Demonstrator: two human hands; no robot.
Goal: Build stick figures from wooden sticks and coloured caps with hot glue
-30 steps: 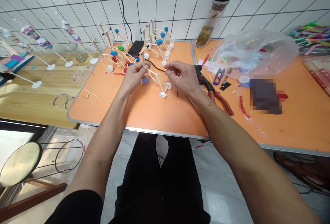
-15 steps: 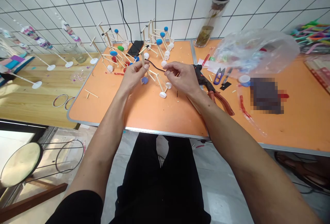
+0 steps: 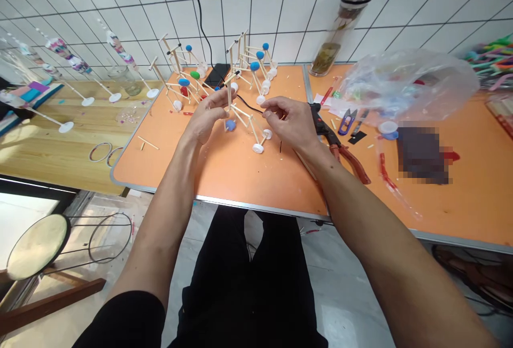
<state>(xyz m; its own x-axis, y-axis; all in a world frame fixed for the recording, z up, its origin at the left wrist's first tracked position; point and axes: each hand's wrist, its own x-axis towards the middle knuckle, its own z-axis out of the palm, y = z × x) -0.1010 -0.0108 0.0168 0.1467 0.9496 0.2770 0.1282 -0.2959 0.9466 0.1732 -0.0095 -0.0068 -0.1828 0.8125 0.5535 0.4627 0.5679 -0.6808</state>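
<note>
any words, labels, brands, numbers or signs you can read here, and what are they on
No text can be read anywhere.
Stick model: no lettering visible.
Bottle, pliers, snips: any marks are too small or blurred to read.
Dark item: pixelated, so unreadable.

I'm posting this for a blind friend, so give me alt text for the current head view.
A person's left hand and right hand flank a small stick frame with white discs at an orange table. Similar frames with colored balls stand behind; pliers and a see-through plastic bag lie to the right.
</note>
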